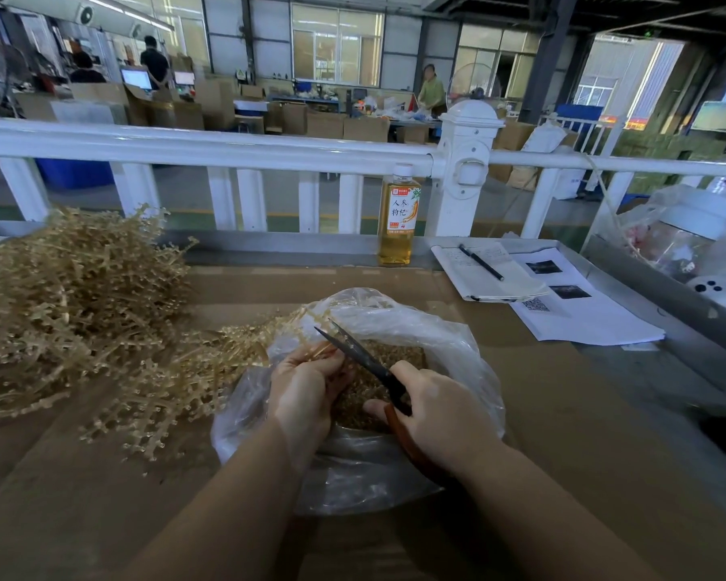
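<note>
Pinching a beige sprig in the left grip above the plastic bag, stem running left toward the heap on the table, and clasping scissors in the right grip, blades parted just right of that stem.

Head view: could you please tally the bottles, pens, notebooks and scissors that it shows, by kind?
Bottle: 1
Pen: 1
Notebook: 1
Scissors: 1
Total: 4
</note>
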Demonstrator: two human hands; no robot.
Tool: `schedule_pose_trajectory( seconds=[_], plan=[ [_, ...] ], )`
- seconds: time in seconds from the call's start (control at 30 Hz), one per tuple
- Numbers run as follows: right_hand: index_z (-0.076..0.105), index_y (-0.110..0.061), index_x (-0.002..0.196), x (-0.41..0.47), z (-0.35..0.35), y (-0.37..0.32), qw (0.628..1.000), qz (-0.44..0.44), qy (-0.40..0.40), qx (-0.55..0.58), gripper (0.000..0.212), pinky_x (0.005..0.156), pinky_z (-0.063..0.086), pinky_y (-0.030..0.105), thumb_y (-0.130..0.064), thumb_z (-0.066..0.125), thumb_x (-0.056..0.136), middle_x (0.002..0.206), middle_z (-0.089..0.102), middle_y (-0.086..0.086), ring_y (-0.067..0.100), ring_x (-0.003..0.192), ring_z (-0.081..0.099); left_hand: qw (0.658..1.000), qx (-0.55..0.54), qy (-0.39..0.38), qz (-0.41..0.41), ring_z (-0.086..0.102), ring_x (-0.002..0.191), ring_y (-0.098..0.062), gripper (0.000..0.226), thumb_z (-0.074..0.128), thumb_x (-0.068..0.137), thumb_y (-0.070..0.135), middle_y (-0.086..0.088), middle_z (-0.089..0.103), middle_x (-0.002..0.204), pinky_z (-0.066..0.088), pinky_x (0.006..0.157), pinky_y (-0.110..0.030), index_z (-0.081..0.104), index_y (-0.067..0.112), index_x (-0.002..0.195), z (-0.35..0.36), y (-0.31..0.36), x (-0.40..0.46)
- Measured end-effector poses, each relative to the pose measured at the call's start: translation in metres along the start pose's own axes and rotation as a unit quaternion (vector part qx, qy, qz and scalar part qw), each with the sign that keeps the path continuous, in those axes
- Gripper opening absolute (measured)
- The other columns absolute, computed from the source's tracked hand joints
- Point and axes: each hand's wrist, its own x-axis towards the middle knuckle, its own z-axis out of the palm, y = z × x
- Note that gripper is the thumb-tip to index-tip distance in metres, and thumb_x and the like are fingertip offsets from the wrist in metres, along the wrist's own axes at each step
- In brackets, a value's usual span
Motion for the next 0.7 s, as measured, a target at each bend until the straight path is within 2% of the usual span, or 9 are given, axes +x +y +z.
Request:
schedule_pose_trajectory(
  seconds=[0.23,0.37,0.43,0.6,0.7],
  plan=[
    [0.037,-0.033,0.086,-0.0012,0.0024,-0.0004,1.000,-0.003,-0.003,0.018,0.031,0.061,0.035,0.023,-0.062,0.048,0.088,0.077,0.055,-0.008,0.011,0.071,0.053,1.000,-0.001,-0.014,-0.015,0.066,0.081,-0.022,0.030,0.053,0.084,-0.012,-0.012,0.069,0.088,0.057,0.063,-0.025,0.061,-0.005,0.112,-0.0022,0.0005,0.0005],
    [0.037,-0.032,0.086,-0.0012,0.0021,-0.0013,1.000,-0.006,0.000,0.016,0.030,0.059,0.032,0.022,-0.060,0.049,0.089,0.073,0.054,-0.009,0.010,0.068,0.053,1.000,-0.008,-0.012,-0.026,0.065,0.075,-0.021,0.016,0.056,0.083,-0.012,-0.009,0.067,0.081,0.056,0.053,-0.022,0.064,-0.001,0.093,-0.0019,0.0025,0.0015],
    [0.037,-0.032,0.087,-0.0012,0.0015,-0.0019,1.000,-0.004,-0.006,0.019,0.030,0.060,0.034,0.023,-0.059,0.049,0.090,0.074,0.055,-0.009,0.012,0.069,0.055,0.999,-0.013,-0.012,-0.029,0.065,0.072,-0.020,0.015,0.056,0.084,-0.012,-0.008,0.067,0.077,0.055,0.051,-0.021,0.063,0.000,0.090,-0.0019,0.0030,0.0022],
    [0.041,-0.031,0.092,-0.0021,0.0008,-0.0028,1.000,0.000,-0.002,0.003,0.032,0.064,0.036,0.026,-0.062,0.045,0.089,0.081,0.058,-0.006,0.015,0.076,0.057,0.998,-0.020,-0.031,-0.049,0.066,0.077,-0.021,0.017,0.055,0.084,-0.011,-0.010,0.068,0.081,0.057,0.056,-0.024,0.063,0.000,0.094,-0.0046,0.0028,0.0035],
    [0.042,-0.030,0.094,-0.0028,0.0019,-0.0038,1.000,0.002,0.005,-0.007,0.034,0.064,0.035,0.025,-0.064,0.044,0.089,0.084,0.058,-0.005,0.013,0.076,0.055,0.997,-0.016,-0.052,-0.057,0.069,0.072,-0.018,0.015,0.055,0.084,-0.010,-0.009,0.071,0.078,0.058,0.064,-0.027,0.064,0.001,0.089,-0.0060,0.0039,0.0036]
  ],
)
